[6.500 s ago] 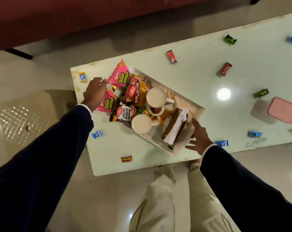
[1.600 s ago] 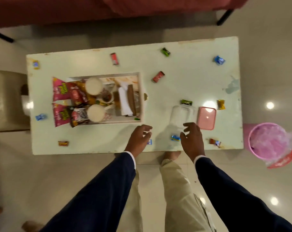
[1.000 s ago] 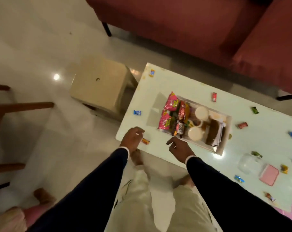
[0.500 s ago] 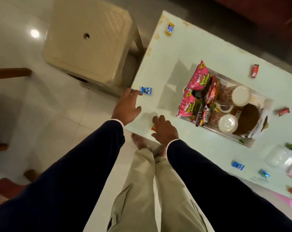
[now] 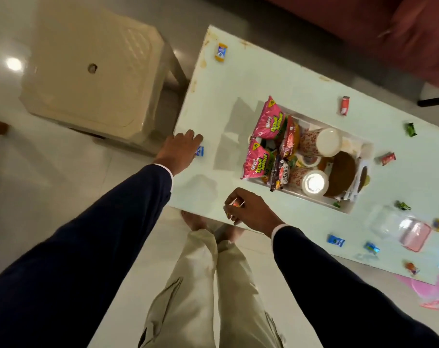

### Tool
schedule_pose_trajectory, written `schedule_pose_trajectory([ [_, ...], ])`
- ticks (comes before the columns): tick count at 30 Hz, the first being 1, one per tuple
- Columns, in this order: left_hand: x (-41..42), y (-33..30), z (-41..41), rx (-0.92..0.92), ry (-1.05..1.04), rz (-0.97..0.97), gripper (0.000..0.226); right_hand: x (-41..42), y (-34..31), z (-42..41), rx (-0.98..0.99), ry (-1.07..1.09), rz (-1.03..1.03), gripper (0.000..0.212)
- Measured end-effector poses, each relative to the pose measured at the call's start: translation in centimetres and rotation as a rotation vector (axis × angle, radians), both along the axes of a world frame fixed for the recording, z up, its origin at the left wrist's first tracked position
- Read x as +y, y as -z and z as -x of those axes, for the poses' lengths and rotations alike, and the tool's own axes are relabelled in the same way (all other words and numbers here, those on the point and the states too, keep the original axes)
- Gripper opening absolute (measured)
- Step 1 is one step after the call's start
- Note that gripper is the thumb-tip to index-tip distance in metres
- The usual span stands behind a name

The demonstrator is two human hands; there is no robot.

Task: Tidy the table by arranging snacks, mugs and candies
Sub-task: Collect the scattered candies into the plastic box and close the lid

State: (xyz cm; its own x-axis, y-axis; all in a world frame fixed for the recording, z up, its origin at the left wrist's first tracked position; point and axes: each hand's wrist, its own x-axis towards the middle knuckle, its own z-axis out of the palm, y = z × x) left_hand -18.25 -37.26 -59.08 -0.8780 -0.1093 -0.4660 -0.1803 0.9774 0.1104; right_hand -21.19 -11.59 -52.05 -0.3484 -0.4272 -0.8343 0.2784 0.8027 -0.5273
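Note:
My left hand [image 5: 182,151] reaches over the table's left edge, and its fingers close on a blue candy [image 5: 200,151] lying there. Above the near edge, my right hand [image 5: 251,209] pinches a small orange-red candy [image 5: 236,204] between thumb and fingers. A white tray [image 5: 313,199] in the middle of the pale table [image 5: 251,79] holds pink snack packets [image 5: 268,121], a red packet [image 5: 291,139], a peanuts packet [image 5: 280,172], two patterned mugs [image 5: 324,144] and a brown item [image 5: 341,172]. Loose candies lie around: yellow-blue [image 5: 221,52], red [image 5: 344,109], green [image 5: 410,129], blue [image 5: 336,240].
A beige plastic stool [image 5: 92,79] stands off the table's left end. A clear container [image 5: 384,222] and a pink lid [image 5: 414,236] sit at the right, with more candies near them. A red sofa [image 5: 389,26] runs behind; a pink bin [image 5: 434,292] shows at the lower right.
My left hand has moved right onto the blue candy. My right hand has lifted the orange-red candy off the table's near edge.

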Motion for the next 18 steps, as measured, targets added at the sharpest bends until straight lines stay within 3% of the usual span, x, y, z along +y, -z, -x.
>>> schedule_pose_trajectory([
  [3,0.6,-0.5,-0.3,-0.054,-0.09,-0.062,0.032,2.5,-2.8,0.2,-0.039,0.107,-0.017,0.009],
  [6,2.8,-3.3,-1.9,-0.039,-0.575,-0.492,0.016,5.1,-5.9,0.0,-0.066,0.254,-0.027,0.018],
  [8,5.1,-6.5,-3.0,-0.006,-0.771,-0.73,0.016,7.2,-8.3,-0.5,-0.067,0.353,-0.017,0.022],
  [13,10.6,-13.7,-4.3,0.005,-0.809,-0.958,0.01,12.1,-13.7,-0.9,-0.082,0.574,0.055,0.014],
  [18,16.7,-18.8,-2.5,-0.04,-0.783,-1.014,0.026,17.4,-17.2,0.2,0.001,0.657,0.087,0.009],
])
